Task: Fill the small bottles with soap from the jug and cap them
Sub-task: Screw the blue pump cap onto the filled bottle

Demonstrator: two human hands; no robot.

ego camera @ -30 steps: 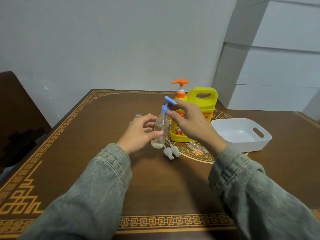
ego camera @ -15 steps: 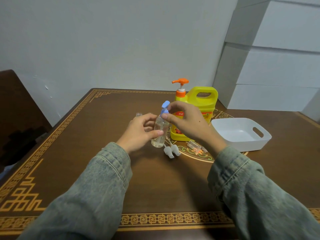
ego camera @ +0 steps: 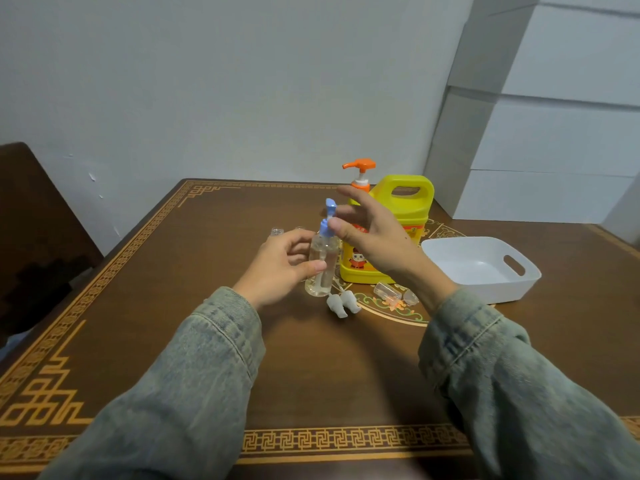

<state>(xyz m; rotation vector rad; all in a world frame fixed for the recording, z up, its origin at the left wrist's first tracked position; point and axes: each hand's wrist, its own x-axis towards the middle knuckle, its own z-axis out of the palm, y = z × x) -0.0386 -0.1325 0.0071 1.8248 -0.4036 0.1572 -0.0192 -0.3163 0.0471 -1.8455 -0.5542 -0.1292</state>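
Observation:
A small clear bottle holding pale soap stands on the table, and my left hand grips its body. A blue pump cap sits on its neck. My right hand pinches the cap's collar between the thumb and a finger behind it, with the other fingers spread. The yellow soap jug with an orange pump stands just behind my right hand. Two white pump caps lie in front of the bottle. A clear empty bottle lies on its side under my right wrist.
Another small open bottle stands behind my left hand. A white plastic tray sits to the right of the jug. A dark chair stands at the left table edge, and white boxes are stacked at the back right.
The blue pump cap has gone down onto the bottle neck and turned. My right hand has rotated and its fingers have spread. The left hand has kept its hold on the bottle.

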